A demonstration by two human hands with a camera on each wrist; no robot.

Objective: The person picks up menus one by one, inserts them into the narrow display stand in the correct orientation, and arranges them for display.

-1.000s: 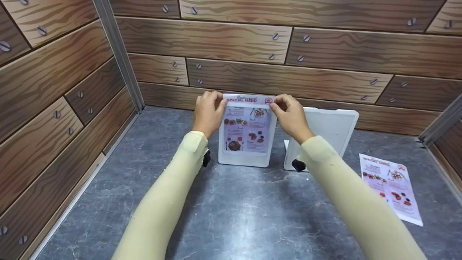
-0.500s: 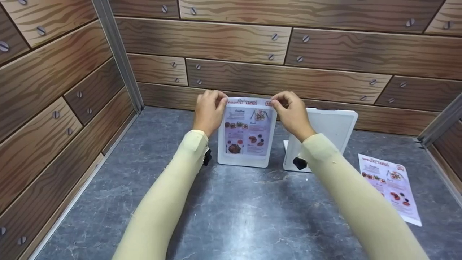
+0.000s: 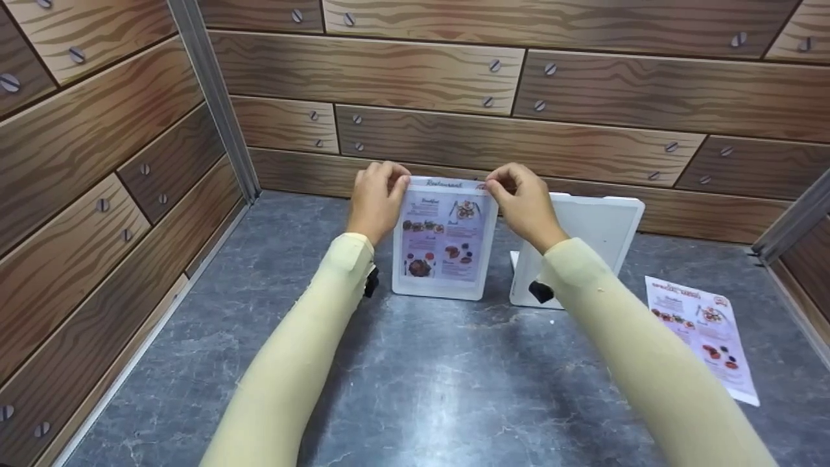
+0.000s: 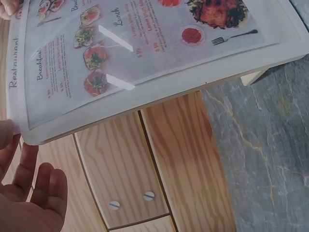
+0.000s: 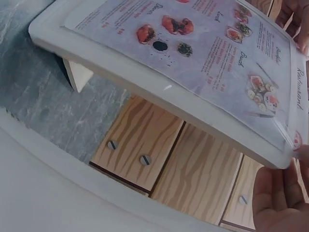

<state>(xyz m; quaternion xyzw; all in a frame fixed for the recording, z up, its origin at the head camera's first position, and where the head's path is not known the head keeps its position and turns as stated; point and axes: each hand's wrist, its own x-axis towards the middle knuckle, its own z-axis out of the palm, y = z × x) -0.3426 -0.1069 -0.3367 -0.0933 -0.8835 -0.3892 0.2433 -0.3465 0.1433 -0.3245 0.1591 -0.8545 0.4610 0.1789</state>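
A printed menu sheet [image 3: 447, 227] stands most of the way down inside a white sign holder [image 3: 436, 289], behind its clear front. Only a top strip with the word "Restaurant" shows above the holder's upper rim. My left hand [image 3: 377, 202] pinches the sheet's top left corner between thumb and fingers, right at the holder's corner. At the opposite corner, my right hand [image 3: 525, 206] pinches the sheet the same way. In the left wrist view, the sheet's strip [image 4: 15, 77] sticks out past the rim, with some fingers [image 4: 50, 188] curled behind the holder.
A second white sign holder [image 3: 593, 233], without a sheet, stands to the right, partly behind the right forearm. Another menu sheet [image 3: 703, 337] lies on the grey marbled table [image 3: 415, 383] at the right. Wood-print walls [image 3: 415, 78] rise at the back and sides.
The menu sheet has slid down into the holder; the red "SPECIAL MENU" line has dropped below the upper rim. Both hands keep their pinch at its top corners.
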